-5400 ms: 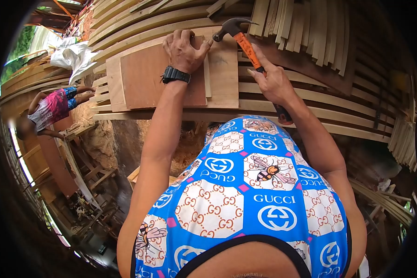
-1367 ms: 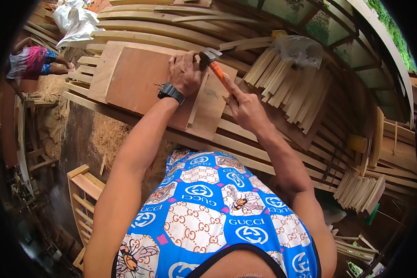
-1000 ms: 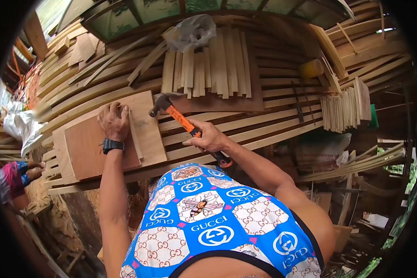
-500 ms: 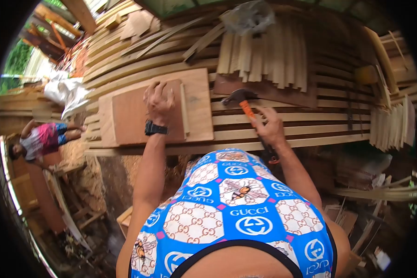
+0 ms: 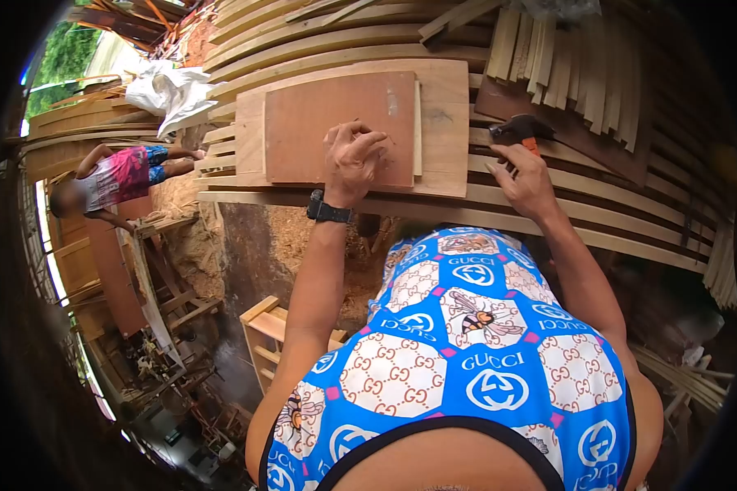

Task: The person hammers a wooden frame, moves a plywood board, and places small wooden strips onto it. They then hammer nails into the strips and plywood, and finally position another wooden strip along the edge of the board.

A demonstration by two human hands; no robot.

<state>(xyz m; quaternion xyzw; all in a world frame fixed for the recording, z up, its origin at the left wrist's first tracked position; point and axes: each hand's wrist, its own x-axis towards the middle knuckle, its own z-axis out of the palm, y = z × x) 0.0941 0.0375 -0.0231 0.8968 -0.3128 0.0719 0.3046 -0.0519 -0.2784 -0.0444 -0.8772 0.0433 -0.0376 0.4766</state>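
My left hand [image 5: 354, 162], a dark watch on its wrist, rests over a reddish-brown panel [image 5: 319, 127]. Its fingers are curled and pinched together; what they hold, if anything, is too small to tell. Under the panel lies a larger pale board [image 5: 446, 106], and a thin light strip [image 5: 418, 127] shows along the panel's right edge. To the right, my right hand [image 5: 522, 178] is curled round the hammer [image 5: 522, 128]. The black head and a bit of orange handle show beyond the fingers; the rest of the handle is hidden by the hand.
Long wooden slats [image 5: 295, 69] form the work surface. Several short strips [image 5: 573, 74] lie on a brown board at the upper right. A white sack [image 5: 168, 92] and a person [image 5: 119, 180] are at the left. A wooden frame [image 5: 266, 327] stands below the slats.
The view has shifted, so the bench appears higher and further right. My left hand has moved down the panel and its fingers have drawn together. My right hand is nearer the hammer's head.
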